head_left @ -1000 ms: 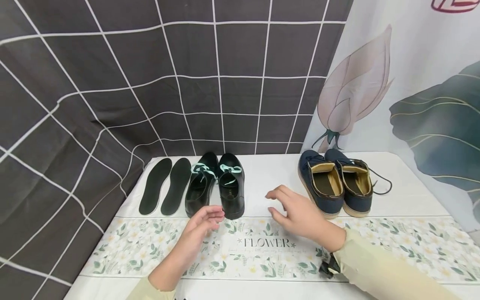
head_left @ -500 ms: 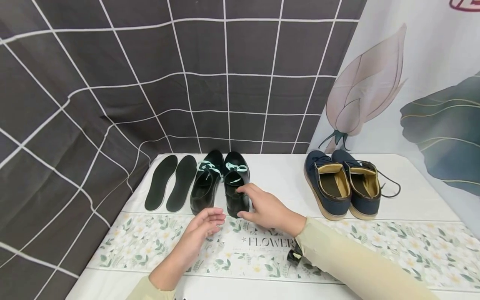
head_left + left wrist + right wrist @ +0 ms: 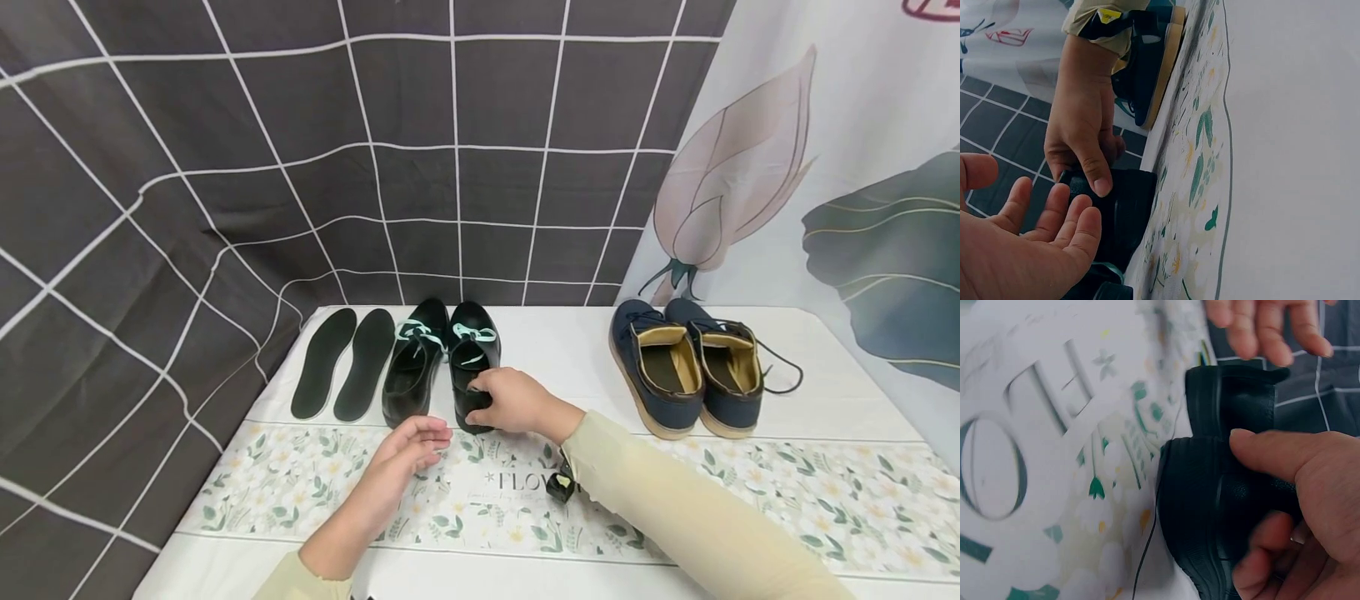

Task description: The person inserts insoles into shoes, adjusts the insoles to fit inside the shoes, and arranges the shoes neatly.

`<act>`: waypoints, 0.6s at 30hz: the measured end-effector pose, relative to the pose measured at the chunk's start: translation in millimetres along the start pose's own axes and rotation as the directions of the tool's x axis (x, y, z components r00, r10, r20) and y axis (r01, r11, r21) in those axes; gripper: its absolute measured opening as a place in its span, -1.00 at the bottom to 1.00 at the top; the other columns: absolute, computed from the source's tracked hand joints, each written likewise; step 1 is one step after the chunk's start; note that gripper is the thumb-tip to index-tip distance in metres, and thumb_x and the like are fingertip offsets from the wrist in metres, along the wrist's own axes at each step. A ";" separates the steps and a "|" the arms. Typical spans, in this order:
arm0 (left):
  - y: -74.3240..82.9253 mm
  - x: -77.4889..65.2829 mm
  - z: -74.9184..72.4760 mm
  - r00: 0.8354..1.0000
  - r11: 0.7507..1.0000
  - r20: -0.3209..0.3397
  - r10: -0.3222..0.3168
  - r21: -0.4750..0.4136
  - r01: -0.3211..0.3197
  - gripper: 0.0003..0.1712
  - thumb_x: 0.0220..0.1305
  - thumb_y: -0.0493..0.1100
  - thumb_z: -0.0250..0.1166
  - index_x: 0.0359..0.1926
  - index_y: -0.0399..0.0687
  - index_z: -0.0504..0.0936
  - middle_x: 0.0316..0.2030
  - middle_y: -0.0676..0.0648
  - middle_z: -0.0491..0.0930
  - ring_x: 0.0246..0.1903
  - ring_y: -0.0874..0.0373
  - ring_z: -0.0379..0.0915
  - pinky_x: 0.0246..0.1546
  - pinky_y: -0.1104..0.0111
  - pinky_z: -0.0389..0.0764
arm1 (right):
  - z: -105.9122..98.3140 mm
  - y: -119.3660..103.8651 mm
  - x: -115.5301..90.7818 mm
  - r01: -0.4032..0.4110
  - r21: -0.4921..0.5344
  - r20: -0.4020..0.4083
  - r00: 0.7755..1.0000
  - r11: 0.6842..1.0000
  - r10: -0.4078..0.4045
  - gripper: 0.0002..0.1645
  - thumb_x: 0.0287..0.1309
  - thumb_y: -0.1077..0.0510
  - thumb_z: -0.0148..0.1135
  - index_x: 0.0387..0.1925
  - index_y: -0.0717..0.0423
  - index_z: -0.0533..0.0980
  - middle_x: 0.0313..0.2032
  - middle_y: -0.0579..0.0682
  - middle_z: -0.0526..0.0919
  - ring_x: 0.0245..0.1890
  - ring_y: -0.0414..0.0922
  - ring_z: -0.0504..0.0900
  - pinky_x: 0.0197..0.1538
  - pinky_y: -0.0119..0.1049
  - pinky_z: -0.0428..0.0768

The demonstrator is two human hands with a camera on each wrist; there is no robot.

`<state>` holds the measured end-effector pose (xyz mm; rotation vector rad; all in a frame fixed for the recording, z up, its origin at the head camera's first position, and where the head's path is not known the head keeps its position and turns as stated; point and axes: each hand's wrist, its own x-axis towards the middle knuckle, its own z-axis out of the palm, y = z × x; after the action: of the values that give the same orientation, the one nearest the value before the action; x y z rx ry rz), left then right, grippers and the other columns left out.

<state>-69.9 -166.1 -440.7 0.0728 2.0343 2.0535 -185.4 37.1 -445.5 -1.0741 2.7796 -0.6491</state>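
Note:
My right hand [image 3: 517, 402] grips the heel of the right-hand black lace-up shoe [image 3: 467, 405], which stands on the table with its toe pointing away. In the right wrist view the thumb lies on the back of the heel of that shoe [image 3: 1191, 500], and the other fingers curl by its side. The left-hand black shoe [image 3: 405, 387] stands close beside it. Both have pale mint laces, tied. My left hand [image 3: 405, 454] hovers just in front of the left shoe's heel, fingers loosely bent, holding nothing. Its loose fingers also show in the left wrist view.
Two black insoles [image 3: 324, 364] lie side by side left of the black shoes. A pair of navy shoes [image 3: 667, 379] with tan linings stands at the right, one lace [image 3: 783, 367] trailing. A dark checked curtain [image 3: 480, 192] hangs behind the white, flower-printed tablecloth [image 3: 285, 483].
The right hand has moved left from beside the navy shoes to the right-hand black shoe and taken hold of its heel. The left hand has stayed nearly still.

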 end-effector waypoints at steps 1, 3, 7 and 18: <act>-0.1 0.0 -0.3 1.000 1.000 -0.002 -0.001 -0.001 0.001 -0.62 0.39 -0.32 -0.03 0.18 -0.38 0.39 0.19 -0.37 0.44 0.24 -0.17 0.37 0.25 0.12 0.41 | -0.5 -0.8 0.0 0.002 0.008 0.002 1.000 1.000 -0.002 -0.79 0.12 -0.04 0.46 -0.26 -0.07 0.65 -0.29 -0.18 0.64 -0.37 -0.25 0.54 -0.24 -0.28 0.54; -0.6 -0.2 -1.1 1.000 1.000 -0.003 -0.003 -0.005 0.003 -0.61 0.38 -0.33 -0.04 0.18 -0.38 0.39 0.20 -0.39 0.42 0.25 -0.19 0.37 0.26 0.10 0.40 | -0.8 -2.9 -0.8 0.012 0.029 0.002 1.000 0.999 -0.012 -0.81 0.15 -0.02 0.44 -0.27 -0.03 0.67 -0.29 -0.16 0.64 -0.36 -0.23 0.56 -0.22 -0.26 0.56; -2.3 1.3 -0.2 1.000 1.000 -0.016 -0.012 -0.013 0.012 -0.61 0.38 -0.33 -0.03 0.18 -0.37 0.39 0.20 -0.34 0.44 0.25 -0.19 0.37 0.24 0.15 0.42 | 3.9 -4.1 -7.3 0.013 0.014 -0.036 0.999 1.000 -0.012 -0.72 0.23 0.00 0.39 -0.10 0.05 0.67 -0.22 -0.15 0.66 -0.29 -0.23 0.60 -0.11 -0.22 0.59; -4.7 2.8 0.1 0.999 1.000 -0.029 -0.015 0.000 0.015 -0.58 0.39 -0.27 0.01 0.20 -0.39 0.39 0.19 -0.34 0.45 0.23 -0.17 0.39 0.27 0.11 0.40 | 19.1 -9.2 -19.9 0.056 -0.076 -0.134 0.989 0.995 -0.066 -0.69 0.27 0.06 0.35 -0.01 0.11 0.62 -0.23 -0.12 0.62 -0.30 -0.22 0.60 -0.15 -0.22 0.62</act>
<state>-72.0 -165.5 -445.8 0.0284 2.0459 2.0564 -160.4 37.4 -460.2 -1.1754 2.9174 -0.6568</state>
